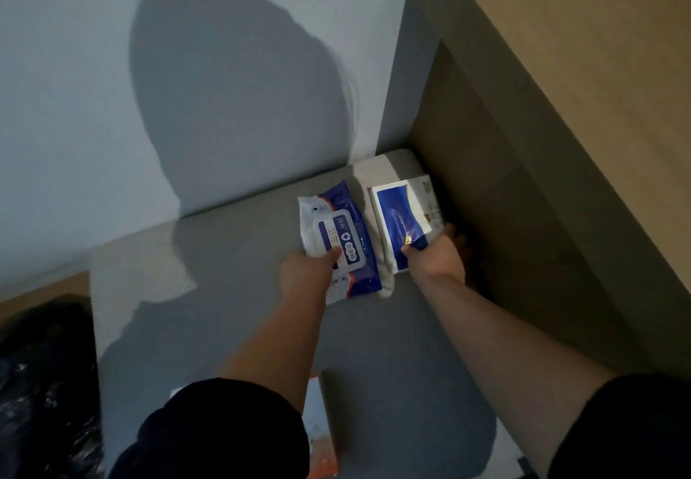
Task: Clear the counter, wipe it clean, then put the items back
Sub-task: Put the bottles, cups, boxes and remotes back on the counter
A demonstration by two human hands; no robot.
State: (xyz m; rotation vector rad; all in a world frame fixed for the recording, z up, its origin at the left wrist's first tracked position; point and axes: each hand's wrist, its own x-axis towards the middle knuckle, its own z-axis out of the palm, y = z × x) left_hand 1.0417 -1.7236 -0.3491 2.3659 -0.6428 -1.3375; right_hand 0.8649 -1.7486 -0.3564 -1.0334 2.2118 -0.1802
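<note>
A white and blue wet-wipe pack with a flip lid lies on the grey counter near the back wall. My left hand grips its near left edge, thumb on top. Right beside it sits a white and blue tissue pack, close to the corner. My right hand holds that pack's near end, thumb on the blue face and fingers round the right side. The two packs nearly touch.
A tan cabinet side rises along the counter's right edge. The pale wall closes the back. A black plastic bag sits low left. An orange and white box shows under my left sleeve.
</note>
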